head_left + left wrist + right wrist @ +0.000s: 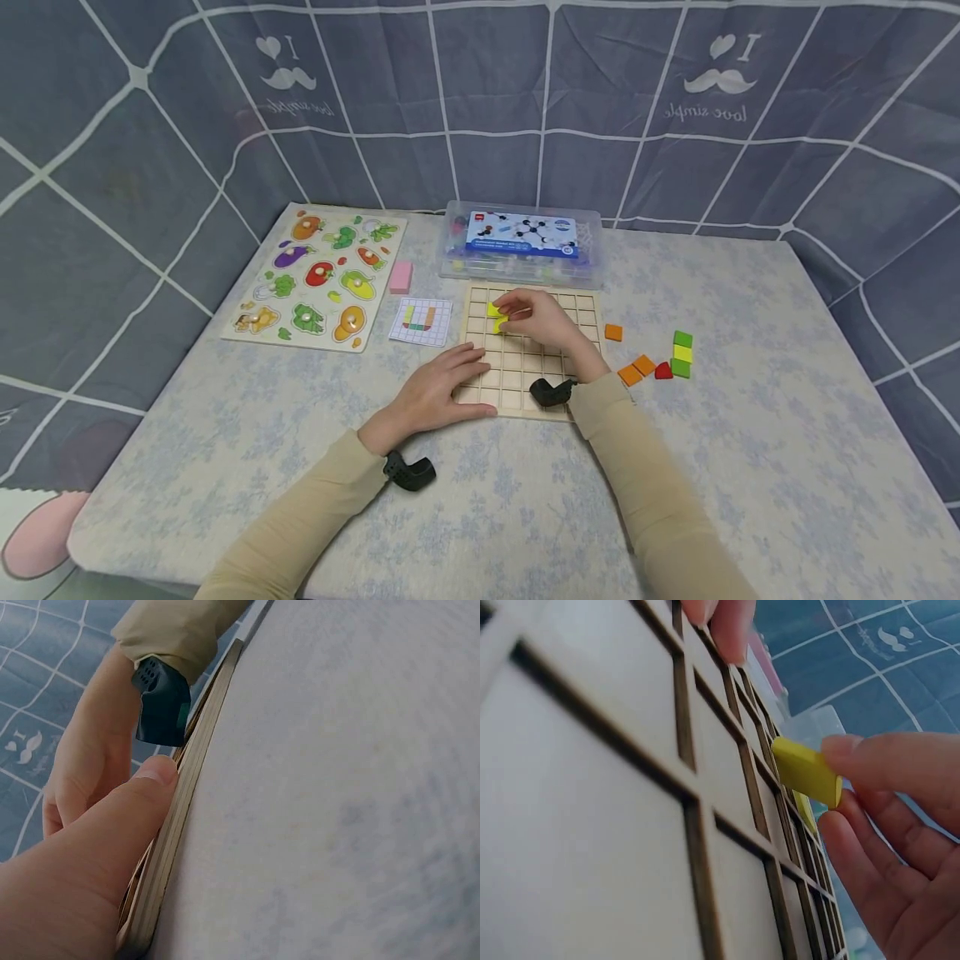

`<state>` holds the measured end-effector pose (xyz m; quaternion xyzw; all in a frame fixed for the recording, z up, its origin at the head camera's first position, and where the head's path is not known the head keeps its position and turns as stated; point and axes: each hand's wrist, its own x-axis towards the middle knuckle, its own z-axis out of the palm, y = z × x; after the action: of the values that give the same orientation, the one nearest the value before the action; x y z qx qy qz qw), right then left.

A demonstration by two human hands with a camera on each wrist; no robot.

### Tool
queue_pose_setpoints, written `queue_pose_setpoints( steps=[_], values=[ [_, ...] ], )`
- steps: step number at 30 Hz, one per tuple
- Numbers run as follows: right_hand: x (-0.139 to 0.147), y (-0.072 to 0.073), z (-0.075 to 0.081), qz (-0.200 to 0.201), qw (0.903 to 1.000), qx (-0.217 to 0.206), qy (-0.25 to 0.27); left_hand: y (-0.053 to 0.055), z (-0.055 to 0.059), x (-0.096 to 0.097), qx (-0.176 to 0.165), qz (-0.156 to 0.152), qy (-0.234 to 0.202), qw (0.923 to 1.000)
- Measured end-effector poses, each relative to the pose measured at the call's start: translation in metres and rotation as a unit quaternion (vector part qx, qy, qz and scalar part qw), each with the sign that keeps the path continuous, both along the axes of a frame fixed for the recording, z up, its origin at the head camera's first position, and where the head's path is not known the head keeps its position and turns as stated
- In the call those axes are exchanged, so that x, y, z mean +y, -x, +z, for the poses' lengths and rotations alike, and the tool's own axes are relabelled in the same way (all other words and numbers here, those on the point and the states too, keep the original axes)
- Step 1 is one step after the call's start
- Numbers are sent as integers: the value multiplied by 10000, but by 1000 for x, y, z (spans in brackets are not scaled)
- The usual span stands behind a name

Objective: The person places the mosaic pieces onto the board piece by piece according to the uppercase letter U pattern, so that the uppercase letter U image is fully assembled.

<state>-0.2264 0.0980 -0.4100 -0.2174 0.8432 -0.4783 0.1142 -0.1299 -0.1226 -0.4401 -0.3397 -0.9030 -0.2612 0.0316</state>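
Observation:
A wooden grid board (513,400) lies flat on the table in front of me. Fingers spread, my left hand (435,390) rests along its left edge; in the left wrist view the thumb (154,784) lies at the rim. My right hand (543,318) is over the board's upper left part, pinching a yellow tile (806,771) between thumb and fingertips. That tile is tilted, one end right at the grid ridges. Just beyond it, a second yellow tile (492,309) sits in a cell near the top left.
Left of the board lies a pattern card (421,322), with a pink block (401,277) and a vegetable puzzle (337,333) beyond. A clear plastic case (521,242) stands behind. To the right are orange tiles (630,375), a red piece (663,371) and a green-yellow row (682,354).

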Motion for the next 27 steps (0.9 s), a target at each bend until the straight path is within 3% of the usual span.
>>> queue_pose_setpoints(
  steps=[14,27],
  values=[
    [-9,-4,-8,-269,9996,73,-70,0,-1,0,75,-15,-25,10000],
    [-4,-8,3,-62,9995,42,-298,0,-2,0,44,4,-23,10000]
  ],
)
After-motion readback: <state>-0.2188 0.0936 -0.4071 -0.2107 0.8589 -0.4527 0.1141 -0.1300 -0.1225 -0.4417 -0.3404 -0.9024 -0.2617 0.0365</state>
